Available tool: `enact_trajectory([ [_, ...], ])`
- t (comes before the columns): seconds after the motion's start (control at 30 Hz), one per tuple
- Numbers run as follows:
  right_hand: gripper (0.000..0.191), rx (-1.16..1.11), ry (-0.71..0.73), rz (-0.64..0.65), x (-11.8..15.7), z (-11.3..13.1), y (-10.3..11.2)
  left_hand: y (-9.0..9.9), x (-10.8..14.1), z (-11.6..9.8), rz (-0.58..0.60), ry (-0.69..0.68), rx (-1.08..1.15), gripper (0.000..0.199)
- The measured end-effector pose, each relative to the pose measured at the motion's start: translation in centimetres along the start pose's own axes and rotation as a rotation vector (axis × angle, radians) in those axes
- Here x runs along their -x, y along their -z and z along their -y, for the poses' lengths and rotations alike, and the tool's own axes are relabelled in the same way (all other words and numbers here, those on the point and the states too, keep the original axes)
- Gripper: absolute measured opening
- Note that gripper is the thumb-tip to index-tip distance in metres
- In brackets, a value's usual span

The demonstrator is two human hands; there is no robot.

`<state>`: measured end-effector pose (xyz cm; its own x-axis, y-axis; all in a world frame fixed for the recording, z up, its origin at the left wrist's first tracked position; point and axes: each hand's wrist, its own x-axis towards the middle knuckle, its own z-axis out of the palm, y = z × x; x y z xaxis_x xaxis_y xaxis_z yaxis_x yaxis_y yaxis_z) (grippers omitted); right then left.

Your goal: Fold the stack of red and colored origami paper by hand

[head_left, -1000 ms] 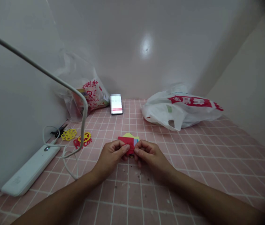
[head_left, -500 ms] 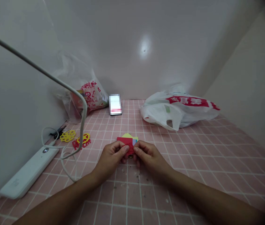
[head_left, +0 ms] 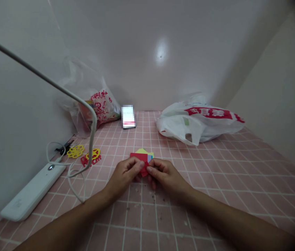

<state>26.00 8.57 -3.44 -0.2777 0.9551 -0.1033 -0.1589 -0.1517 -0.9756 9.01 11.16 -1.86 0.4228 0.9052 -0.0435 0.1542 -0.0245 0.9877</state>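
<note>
A small flat piece of red paper (head_left: 140, 157) is between my two hands at the middle of the table. My left hand (head_left: 126, 172) pinches its left and lower part between thumb and fingers. On the right side, my right hand (head_left: 167, 176) pinches the lower right corner with thumb and forefinger. Just behind the red paper, yellow paper (head_left: 142, 151) pokes out at the top, with a bluish-purple strip (head_left: 149, 158) at its right. Whether these papers lie on the table or are held too, I cannot tell. My fingers hide the lower part of the red piece.
A white power strip (head_left: 33, 191) with a cable (head_left: 94, 125) lies left, near yellow flower-like cutouts (head_left: 75, 151) and red letter cutouts (head_left: 86, 161). Behind are a clear bag (head_left: 84, 83), a lit phone (head_left: 128, 116) and a white plastic bag (head_left: 178, 125). Small specks dot the pink tiled tabletop (head_left: 147, 216).
My right thumb and forefinger have shifted slightly left and down along the red paper, and its lower corner shows more. My left hand is almost still.
</note>
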Motion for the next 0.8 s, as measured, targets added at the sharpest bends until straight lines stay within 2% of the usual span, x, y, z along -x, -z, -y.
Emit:
enact_trajectory([
  [0.17, 0.031, 0.077, 0.022, 0.039, 0.0, 0.1, 0.0, -0.2, -0.1, 0.3, 0.025, 0.030, 0.019, 0.029],
  [0.5, 0.030, 0.100, 0.068, -0.012, 0.0, 0.3, 0.3, 0.1, 0.0, 0.3, 0.010, -0.046, -0.030, 0.031],
  [0.57, 0.030, 0.055, 0.052, -0.034, -0.1, 0.5, 0.4, 0.3, 0.0, 0.3, -0.023, -0.099, -0.065, 0.029],
  [0.67, 0.031, -0.054, 0.008, -0.068, -0.4, 0.7, 0.7, 0.8, -0.2, 0.1, -0.099, -0.239, -0.187, 0.016],
  [0.8, 0.030, -0.140, -0.008, -0.039, -0.5, 0.7, 0.8, 1.2, -0.3, 0.0, -0.072, -0.521, -0.416, 0.030],
])
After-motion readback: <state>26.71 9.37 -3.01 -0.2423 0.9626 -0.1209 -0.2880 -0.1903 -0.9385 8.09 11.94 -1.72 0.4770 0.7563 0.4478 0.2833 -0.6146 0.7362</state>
